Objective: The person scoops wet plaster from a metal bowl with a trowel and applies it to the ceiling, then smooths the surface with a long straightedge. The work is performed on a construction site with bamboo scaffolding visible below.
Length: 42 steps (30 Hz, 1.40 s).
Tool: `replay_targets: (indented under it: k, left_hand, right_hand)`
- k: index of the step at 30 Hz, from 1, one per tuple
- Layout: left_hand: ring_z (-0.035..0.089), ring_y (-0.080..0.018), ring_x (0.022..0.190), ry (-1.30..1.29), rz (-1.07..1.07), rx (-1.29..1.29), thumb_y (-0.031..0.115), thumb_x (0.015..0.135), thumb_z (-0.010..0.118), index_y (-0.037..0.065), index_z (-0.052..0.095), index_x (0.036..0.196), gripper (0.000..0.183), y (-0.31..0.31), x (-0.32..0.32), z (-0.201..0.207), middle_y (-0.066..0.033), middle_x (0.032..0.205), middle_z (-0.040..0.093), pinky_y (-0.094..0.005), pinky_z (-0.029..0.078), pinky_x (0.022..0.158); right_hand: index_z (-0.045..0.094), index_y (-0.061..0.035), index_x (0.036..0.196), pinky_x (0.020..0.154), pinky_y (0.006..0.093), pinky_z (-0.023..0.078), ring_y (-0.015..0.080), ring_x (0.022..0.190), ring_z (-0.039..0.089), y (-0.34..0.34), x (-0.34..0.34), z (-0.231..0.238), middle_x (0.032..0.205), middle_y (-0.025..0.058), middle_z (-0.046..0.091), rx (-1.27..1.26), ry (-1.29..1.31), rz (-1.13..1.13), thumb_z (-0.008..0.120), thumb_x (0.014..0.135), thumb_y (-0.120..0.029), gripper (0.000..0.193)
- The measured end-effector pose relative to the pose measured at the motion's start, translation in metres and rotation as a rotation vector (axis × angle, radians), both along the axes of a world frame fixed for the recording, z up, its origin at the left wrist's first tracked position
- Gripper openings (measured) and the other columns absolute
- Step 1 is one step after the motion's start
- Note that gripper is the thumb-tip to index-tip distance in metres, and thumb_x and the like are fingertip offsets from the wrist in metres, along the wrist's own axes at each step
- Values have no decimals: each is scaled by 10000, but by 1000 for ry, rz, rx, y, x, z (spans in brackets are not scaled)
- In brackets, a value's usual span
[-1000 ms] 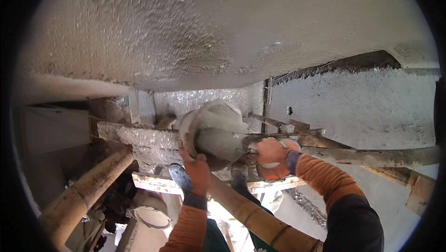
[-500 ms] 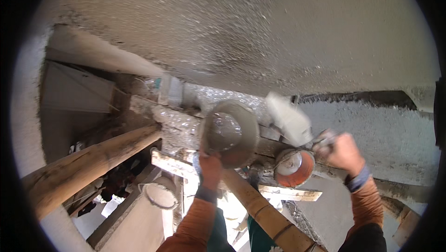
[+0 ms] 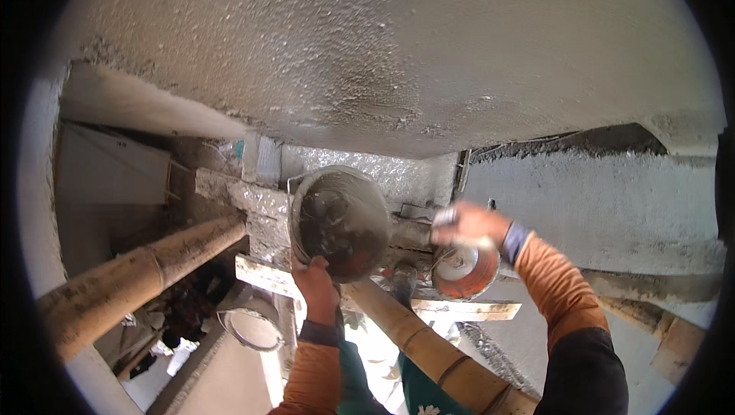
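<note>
My left hand [image 3: 315,289] is closed on the near rim of a grey bucket [image 3: 387,220], thumb over the edge. The bucket tilts toward me, with wet grey mortar [image 3: 333,223] inside. Just right of it, my right hand [image 3: 473,223] is closed and blurred by motion, above a smaller orange-red bucket [image 3: 468,285] coated with pale mortar. It grips a trowel, mostly hidden now; only a dark tip [image 3: 491,204] sticks out beyond the fist. Overhead spreads a plastered surface [image 3: 490,47], rough on the left and smoother on the right.
Thick bamboo poles [image 3: 180,258] slope in from the left, and another pole [image 3: 429,346] runs below my hands. A wooden plank [image 3: 459,311] crosses beneath the buckets. Another bucket [image 3: 256,325] hangs or stands lower left. A grey wall [image 3: 582,223] is at right.
My right hand has swung left toward the large bucket, and the trowel's pale blade is no longer plainly visible. The large bucket, still in my left hand, sits further left in view.
</note>
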<state>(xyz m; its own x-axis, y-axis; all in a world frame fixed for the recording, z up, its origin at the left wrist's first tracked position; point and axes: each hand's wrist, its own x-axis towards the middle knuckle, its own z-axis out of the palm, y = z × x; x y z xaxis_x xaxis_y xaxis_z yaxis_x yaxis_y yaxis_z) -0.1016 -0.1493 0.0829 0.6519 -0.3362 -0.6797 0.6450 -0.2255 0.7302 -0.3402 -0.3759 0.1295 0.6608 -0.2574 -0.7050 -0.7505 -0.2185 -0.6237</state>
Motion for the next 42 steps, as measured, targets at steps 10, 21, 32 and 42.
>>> replay_targets:
  k: [10,21,32,42]
  left_hand:
    - [578,-261,1093,-30,111,38,-102,693,486,-59,428,1371,683,37,13,-17,-162,1247,569,-328,451,974]
    - [424,-316,1310,-369,-39,194,-113,704,456,-40,300,1469,784,65,47,-29,-218,1431,405,-382,344,1097]
    - [594,-257,995,-250,76,235,-63,725,510,-56,451,1357,635,118,92,-50,-152,1179,615,-326,469,920]
    - [484,-327,1271,-394,-172,122,-51,719,492,-69,322,1448,749,39,1,29,-198,1355,496,-358,354,1092]
  right_hand:
    - [659,-86,1003,666,424,542,303,741,684,2,55,142,816,165,668,-539,-36,213,638,914,-362,291]
    - [600,-20,1148,871,444,514,335,1003,665,131,163,-69,1072,204,666,-263,273,432,579,927,-340,389]
    - [666,-32,933,478,252,407,75,548,515,-37,143,114,641,-6,566,-554,-224,-307,646,919,-275,244]
    - [683,-50,1022,630,490,540,343,731,704,102,100,3,839,169,712,-489,120,474,581,867,-264,283]
